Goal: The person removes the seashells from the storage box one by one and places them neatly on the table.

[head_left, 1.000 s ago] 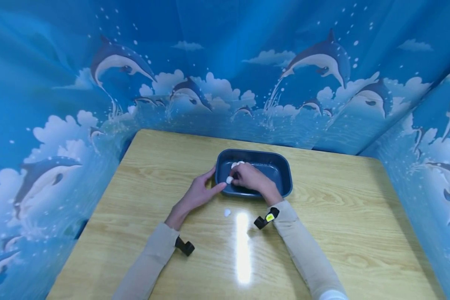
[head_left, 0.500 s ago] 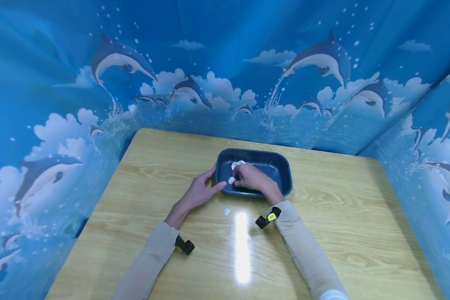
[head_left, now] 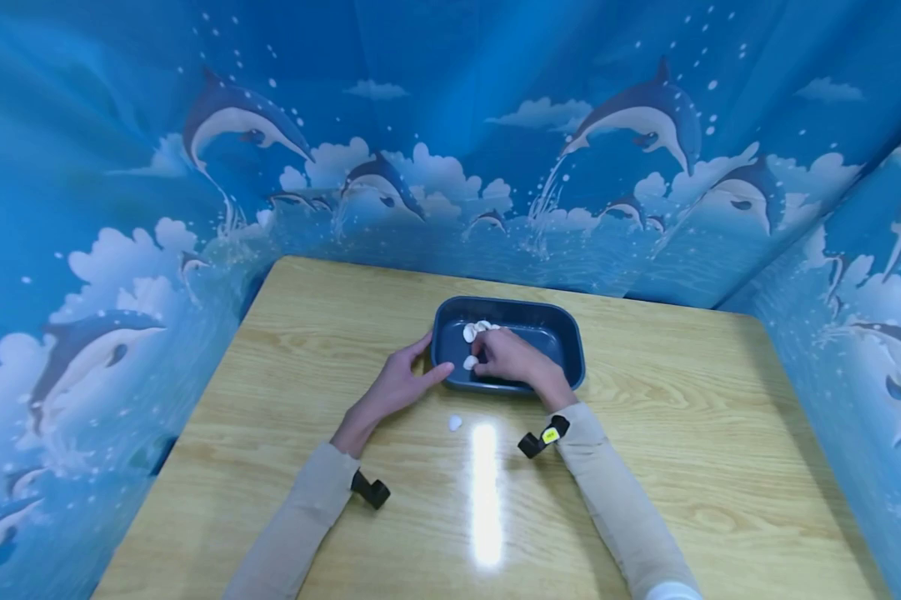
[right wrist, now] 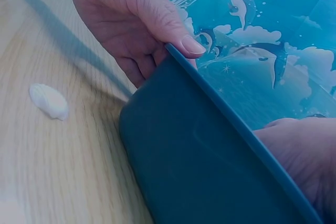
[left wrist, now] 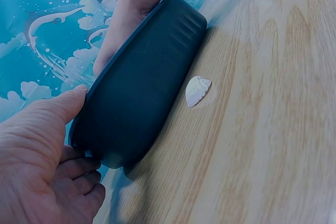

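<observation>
A dark blue rectangular basin point(head_left: 568, 333) stands on the table, with several white seashells point(head_left: 470, 332) at its far left inside. My left hand point(head_left: 401, 383) holds its left end, thumb over the rim and fingers against the outer wall, as the left wrist view also shows. My right hand point(head_left: 513, 358) reaches inside the basin, thumb and fingers pinching a white shell point(head_left: 470, 362) near the left end. In the wrist views the basin wall hides those right fingertips. One ribbed white seashell point(left wrist: 198, 91) lies on the table in front of the basin.
The light wood table point(head_left: 683, 417) carries a bright light reflection in front of the basin. A blue dolphin-print curtain point(head_left: 450, 167) hangs behind the table and along both sides. The basin stands near the table's back edge.
My right hand has shifted slightly right inside the basin, and the pinched shell has moved right with it. The left hand, basin and loose shell stay where they were.
</observation>
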The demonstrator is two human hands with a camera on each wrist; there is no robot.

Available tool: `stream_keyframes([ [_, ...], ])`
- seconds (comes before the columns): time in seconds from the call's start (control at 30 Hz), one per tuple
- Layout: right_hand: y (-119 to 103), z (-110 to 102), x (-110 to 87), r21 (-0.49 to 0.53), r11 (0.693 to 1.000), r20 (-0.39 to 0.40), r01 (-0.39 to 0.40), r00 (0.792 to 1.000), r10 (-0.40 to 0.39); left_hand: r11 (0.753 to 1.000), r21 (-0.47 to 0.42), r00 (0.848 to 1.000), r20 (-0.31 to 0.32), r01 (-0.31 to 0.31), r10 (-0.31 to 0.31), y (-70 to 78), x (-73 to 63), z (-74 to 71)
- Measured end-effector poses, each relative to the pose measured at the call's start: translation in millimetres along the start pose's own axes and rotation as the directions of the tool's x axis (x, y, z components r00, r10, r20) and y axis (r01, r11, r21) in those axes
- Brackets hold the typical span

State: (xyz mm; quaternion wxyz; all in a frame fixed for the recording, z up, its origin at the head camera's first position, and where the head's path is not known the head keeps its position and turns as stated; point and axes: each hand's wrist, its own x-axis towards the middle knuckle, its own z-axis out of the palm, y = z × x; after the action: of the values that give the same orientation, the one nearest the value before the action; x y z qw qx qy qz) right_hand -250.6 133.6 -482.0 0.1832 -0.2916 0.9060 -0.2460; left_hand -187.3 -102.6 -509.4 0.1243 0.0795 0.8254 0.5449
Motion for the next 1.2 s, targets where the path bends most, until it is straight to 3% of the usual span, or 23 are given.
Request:
stream_keyframes([
  [1.2,10,1,-6.2,0.031,0.999,-0.003,0.010,1.000,-0.010,1.000,-0.012,1.000,-0.004,-0.011,0.011,-3.3,0.9,0.4],
])
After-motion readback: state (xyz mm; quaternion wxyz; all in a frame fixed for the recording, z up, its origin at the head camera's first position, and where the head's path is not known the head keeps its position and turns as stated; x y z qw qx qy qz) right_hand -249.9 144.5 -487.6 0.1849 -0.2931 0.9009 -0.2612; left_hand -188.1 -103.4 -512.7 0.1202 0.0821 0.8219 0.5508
